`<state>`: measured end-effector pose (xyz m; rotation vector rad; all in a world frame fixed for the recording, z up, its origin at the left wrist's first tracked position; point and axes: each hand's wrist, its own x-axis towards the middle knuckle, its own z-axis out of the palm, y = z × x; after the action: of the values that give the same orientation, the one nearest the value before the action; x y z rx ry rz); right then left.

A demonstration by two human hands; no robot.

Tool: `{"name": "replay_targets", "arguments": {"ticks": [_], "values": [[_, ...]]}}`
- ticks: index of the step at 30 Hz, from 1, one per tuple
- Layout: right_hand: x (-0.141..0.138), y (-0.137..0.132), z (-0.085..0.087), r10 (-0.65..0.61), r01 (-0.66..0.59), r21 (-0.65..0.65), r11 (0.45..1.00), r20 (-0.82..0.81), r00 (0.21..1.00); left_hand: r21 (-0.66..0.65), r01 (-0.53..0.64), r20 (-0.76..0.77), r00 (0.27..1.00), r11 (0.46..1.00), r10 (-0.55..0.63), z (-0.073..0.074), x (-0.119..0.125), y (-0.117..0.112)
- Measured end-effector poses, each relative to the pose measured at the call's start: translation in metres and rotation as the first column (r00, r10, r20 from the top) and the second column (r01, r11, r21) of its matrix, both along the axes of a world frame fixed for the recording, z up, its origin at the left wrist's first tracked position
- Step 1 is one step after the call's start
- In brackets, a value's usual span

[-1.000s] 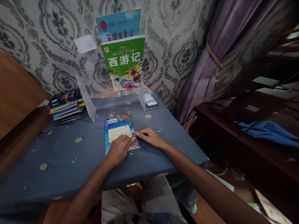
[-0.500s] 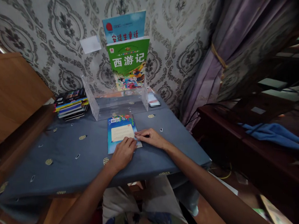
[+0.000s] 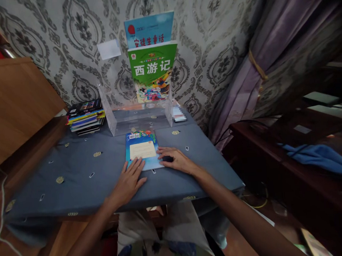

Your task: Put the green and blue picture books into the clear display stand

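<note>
— Where our hands lie on the grey-blue patterned tablecloth [image 3: 76, 188], what sits between them?

— We have the thin blue paperback book [image 3: 142, 150] lying flat, back cover up, with a cream text panel and a barcode label near its far edge; the print is too small for us to read. Our left hand [image 3: 130, 180] rests open and flat, fingers spread, fingertips touching the book's near left corner. Our right hand [image 3: 175, 160] is also open, palm down, fingers pointing at the book's near right edge and touching it.

— Can we read any other writing?

— Behind the book, in the clear acrylic stand [image 3: 138, 116], the green upright book [image 3: 153, 71] reads "西游记" in white. Behind that one, the light blue book [image 3: 150, 29] shows red characters, "安徒生童话".

— And the room around the book?

— Left of the book, the cloth is bare up to the stack of flat books [image 3: 85, 117] at the far left corner. Right of the book, the table edge is near, and the purple curtain [image 3: 259, 53] hangs beyond it. We see the near edge just below our wrists.
</note>
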<state>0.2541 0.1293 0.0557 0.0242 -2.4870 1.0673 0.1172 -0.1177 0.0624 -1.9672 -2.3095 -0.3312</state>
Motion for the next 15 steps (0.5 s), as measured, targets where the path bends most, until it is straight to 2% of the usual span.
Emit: {"name": "replay_targets", "arguments": {"ticks": [3,9,12,15], "values": [[0.001,-0.001,0.001,-0.043,0.042,0.078,0.996,0.009,0.999,-0.015,-0.075,0.058,0.995,0.997,0.076,-0.004,-0.008,-0.009],[0.009,-0.018,0.002,-0.093,0.090,0.153,0.984,0.009,0.996,0.061,-0.084,0.143,0.987,0.995,0.075,-0.006,-0.015,-0.013],[0.017,-0.046,0.002,-0.094,0.097,0.234,0.967,-0.025,0.995,0.066,-0.113,0.171,0.980,0.991,0.100,-0.001,-0.023,-0.016],[0.021,-0.090,0.006,-0.077,0.088,0.313,0.946,-0.048,0.996,0.025,-0.134,0.180,0.975,0.991,0.127,0.007,-0.039,-0.014]]}}
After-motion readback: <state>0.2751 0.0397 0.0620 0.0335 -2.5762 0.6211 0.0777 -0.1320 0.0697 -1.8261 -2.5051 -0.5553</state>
